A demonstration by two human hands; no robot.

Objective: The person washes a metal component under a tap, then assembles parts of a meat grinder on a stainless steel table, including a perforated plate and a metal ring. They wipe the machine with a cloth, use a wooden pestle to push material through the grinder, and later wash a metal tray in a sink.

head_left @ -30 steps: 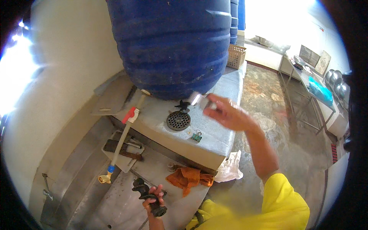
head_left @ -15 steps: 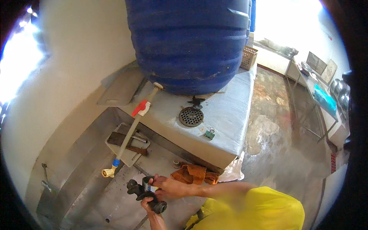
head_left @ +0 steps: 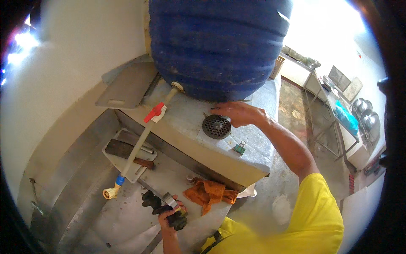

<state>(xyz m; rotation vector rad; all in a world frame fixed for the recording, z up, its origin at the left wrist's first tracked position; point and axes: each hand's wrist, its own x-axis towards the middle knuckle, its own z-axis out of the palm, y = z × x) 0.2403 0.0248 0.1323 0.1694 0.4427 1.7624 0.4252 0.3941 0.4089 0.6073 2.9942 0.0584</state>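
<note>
My left hand (head_left: pixel 168 216) is wrapped round a dark meat grinder auger (head_left: pixel 153 202) with thick spiral flutes, low over the metal basin. A pale, shiny band-like piece (head_left: pixel 170 200) shows beside the auger at the same hand; its kind is unclear. Up on the grey ledge, my right hand (head_left: pixel 237 113) has its fingers bent down over the small dark grinder knife (head_left: pixel 212 111), mostly covering it. Right in front of these fingers lies the round grinder plate (head_left: pixel 217 127), full of holes. A green binder clip (head_left: pixel 240 147) rests nearer the ledge's edge.
A big blue barrel (head_left: pixel 215 51) stands on the ledge (head_left: pixel 190 122). Its pipe with a red-handled valve (head_left: pixel 155 113) and brass tap (head_left: pixel 111 192) juts over the basin (head_left: pixel 127 211). A white board (head_left: pixel 137 172) and orange cloth (head_left: pixel 211 192) lie below. Shelving (head_left: pixel 334 114) stands right.
My right hand has left the auger and reached up and forward to the ledge, over the grinder knife. My left hand keeps the auger low. The view has shifted slightly.
</note>
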